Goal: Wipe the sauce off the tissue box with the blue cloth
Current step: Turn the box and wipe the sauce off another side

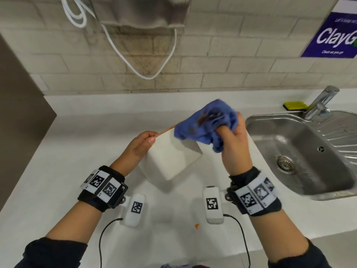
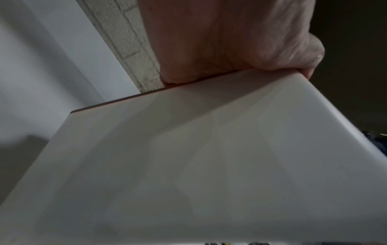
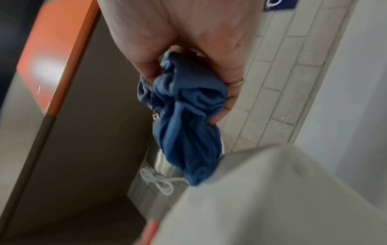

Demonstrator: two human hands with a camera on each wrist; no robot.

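Note:
A white tissue box (image 1: 172,157) with a thin orange top edge is tilted above the counter, held by my left hand (image 1: 144,141), whose thumb and fingers grip its upper left corner. The left wrist view is filled by the box's white side (image 2: 199,157) under my palm. My right hand (image 1: 231,138) clutches the bunched blue cloth (image 1: 208,122) at the box's upper right end. Brown sauce smears show on the cloth. In the right wrist view the cloth (image 3: 186,116) hangs from my fist next to the box (image 3: 272,199).
A steel sink (image 1: 301,151) with a tap (image 1: 322,101) lies to the right, a yellow sponge (image 1: 294,105) behind it. A small orange sauce spot (image 1: 196,225) sits on the white counter (image 1: 67,151) near me. White cables hang on the tiled wall.

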